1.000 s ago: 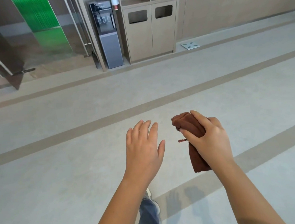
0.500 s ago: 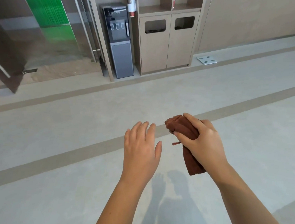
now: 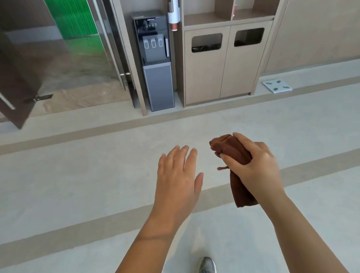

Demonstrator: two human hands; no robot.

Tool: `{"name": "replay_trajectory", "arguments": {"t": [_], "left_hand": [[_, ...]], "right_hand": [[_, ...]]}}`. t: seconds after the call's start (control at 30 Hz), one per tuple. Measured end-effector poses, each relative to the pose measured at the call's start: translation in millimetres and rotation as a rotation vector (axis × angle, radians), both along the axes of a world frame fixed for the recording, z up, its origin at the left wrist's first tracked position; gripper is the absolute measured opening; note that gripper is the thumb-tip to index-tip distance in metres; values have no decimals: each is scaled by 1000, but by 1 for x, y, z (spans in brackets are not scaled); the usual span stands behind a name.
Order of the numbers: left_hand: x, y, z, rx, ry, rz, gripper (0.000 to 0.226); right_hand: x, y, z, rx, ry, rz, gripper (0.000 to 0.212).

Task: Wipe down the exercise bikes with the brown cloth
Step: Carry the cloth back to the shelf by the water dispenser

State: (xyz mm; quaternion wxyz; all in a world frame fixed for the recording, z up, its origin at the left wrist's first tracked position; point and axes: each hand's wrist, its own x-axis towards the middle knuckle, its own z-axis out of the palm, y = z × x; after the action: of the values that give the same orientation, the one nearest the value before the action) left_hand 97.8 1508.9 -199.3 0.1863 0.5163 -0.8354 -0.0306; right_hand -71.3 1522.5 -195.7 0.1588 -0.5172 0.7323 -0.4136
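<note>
Right grip (image 3: 257,173) clasps brown cloth (image 3: 227,146) (long axis vertical, tail down); left grip (image 3: 178,175) flat.

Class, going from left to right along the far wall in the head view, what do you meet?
Green panel → water dispenser → cup tube → cabinet with two bin openings → floor scale.
</note>
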Motion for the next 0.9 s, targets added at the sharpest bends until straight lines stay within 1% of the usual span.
{"name": "replay_trajectory", "arguments": {"t": [0.13, 0.2, 0.4, 0.5, 0.67, 0.77, 0.9], "left_hand": [[-16, -87, 10, 23, -22, 40, 52], [-18, -125, 12, 22, -38, 82, 52], [-21, -238, 1, 113, -83, 161, 55], [-16, -304, -8, 116, -68, 164, 54], [5, -431, -9, 103, 23, 158, 53], [18, -511, -1, 97, 19, 149, 54], [28, -609, 13, 83, -7, 158, 57]], "right_hand": [[-19, -93, 14, -55, 61, 10, 56], [-24, -132, 16, -48, 62, 37, 56], [-26, -247, 7, -15, 64, 93, 56], [-20, -315, 2, -13, 65, 98, 56], [3, -446, 2, -16, 108, 115, 56], [18, -528, 15, -11, 138, 112, 57], [31, -621, 30, -61, 162, 107, 57]]}}
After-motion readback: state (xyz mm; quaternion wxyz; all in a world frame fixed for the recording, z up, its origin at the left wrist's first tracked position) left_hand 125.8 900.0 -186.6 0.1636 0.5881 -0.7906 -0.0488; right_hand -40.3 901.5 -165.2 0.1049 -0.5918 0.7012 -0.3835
